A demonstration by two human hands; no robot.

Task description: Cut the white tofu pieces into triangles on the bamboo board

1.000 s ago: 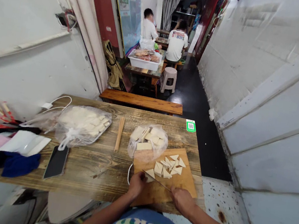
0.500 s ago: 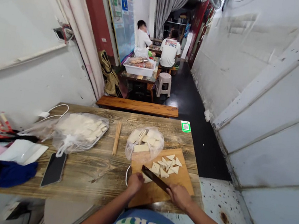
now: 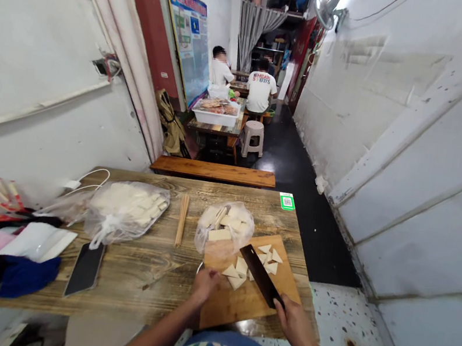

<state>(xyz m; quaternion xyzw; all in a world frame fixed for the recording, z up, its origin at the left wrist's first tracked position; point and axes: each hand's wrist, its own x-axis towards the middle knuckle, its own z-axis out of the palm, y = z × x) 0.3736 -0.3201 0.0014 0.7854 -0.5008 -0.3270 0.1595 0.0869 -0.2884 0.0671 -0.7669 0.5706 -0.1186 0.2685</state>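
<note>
My right hand (image 3: 293,320) is closed around the handle of a dark-bladed kitchen knife (image 3: 259,273). Its blade slants over the wooden cutting board (image 3: 234,309), among pale, flat, tofu-like triangles. One cluster of these triangles (image 3: 235,277) lies left of the blade, and more triangles (image 3: 272,257) lie on its right. At the board's left edge is my left hand (image 3: 206,284), its fingers curled together; anything inside them is hidden. Just behind the board, a clear plastic bag (image 3: 227,222) holds uncut pale slabs, its front slab touching the board's back edge.
Left on the table (image 3: 144,268) are a larger bag of pale slabs (image 3: 130,206), a bundle of wooden sticks (image 3: 181,221), a phone (image 3: 84,269) and cloths (image 3: 30,275). A bench (image 3: 213,171) stands beyond; two people in white shirts sit farther back.
The knife has moved right and its blade now points more away from me. Some triangles sit apart on the board's left. My view has tilted slightly up.
</note>
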